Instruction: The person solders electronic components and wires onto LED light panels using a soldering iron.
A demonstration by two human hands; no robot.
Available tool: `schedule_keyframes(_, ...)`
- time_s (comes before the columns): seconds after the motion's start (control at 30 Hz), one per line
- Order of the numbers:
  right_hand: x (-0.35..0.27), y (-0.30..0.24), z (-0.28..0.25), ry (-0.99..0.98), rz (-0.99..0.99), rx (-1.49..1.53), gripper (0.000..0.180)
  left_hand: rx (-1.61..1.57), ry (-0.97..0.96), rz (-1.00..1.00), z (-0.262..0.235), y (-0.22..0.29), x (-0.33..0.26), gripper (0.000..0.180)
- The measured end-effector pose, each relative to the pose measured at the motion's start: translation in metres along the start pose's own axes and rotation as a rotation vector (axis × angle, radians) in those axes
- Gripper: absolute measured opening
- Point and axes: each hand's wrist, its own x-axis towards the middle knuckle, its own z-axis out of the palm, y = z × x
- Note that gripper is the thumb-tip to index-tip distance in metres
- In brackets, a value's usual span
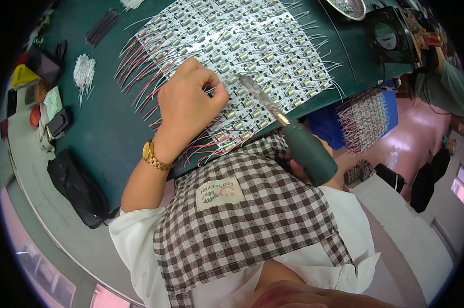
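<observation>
A large panel of white circuit boards point(273, 31) lies on the green table mat, its rows carrying small yellowish-silver components. Red and dark wires point(134, 64) fringe its left side, and pale wires point(321, 51) stick out at the right. My left hand point(191, 97), with a gold watch on the wrist, is over the panel's left-middle part. Its thumb and forefinger are pinched together; what they hold is too small to make out. My right hand point(296, 167) is closed round the dark green handle of a soldering iron point(310, 153), mostly hidden behind it. The iron's tip points at the boards, near my left fingertips.
Bundles of white wires point(84, 72) and black wires point(102, 26) lie on the mat's left. A metal dish point(349, 7) and a black fan point(388, 36) stand at the far right. Below the table's right edge, a blue bin point(324, 127) holds another wired panel. Another person's arm point(442, 90) shows beyond.
</observation>
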Motion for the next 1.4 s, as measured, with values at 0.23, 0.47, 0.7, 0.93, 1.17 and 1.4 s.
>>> schedule_keyframes(0.23,0.018,-0.092,0.027,-0.164,-0.125,-0.117,0.041,0.004,-0.012,0.018,0.001,0.0,0.002,0.007)
schedule_keyframes(0.47,0.02,-0.095,0.028,-0.266,-0.049,-0.094,0.048,-0.001,0.0,0.024,0.002,-0.001,0.002,0.008)
schedule_keyframes(0.7,0.021,-0.055,0.024,-0.11,-0.211,-0.247,0.029,0.01,-0.022,0.047,0.0,-0.002,0.001,0.007)
schedule_keyframes(0.93,0.016,-0.051,0.015,-0.187,-0.138,-0.136,0.051,-0.222,0.023,0.043,-0.008,-0.006,0.007,0.008)
schedule_keyframes(1.17,0.008,-0.066,0.013,-0.252,-0.137,0.066,0.046,-0.128,-0.149,-0.001,0.0,0.006,-0.009,0.004)
schedule_keyframes(1.4,0.013,-0.061,0.011,-0.312,-0.325,-0.263,0.043,-0.081,-0.131,0.007,0.006,0.01,-0.005,0.006)
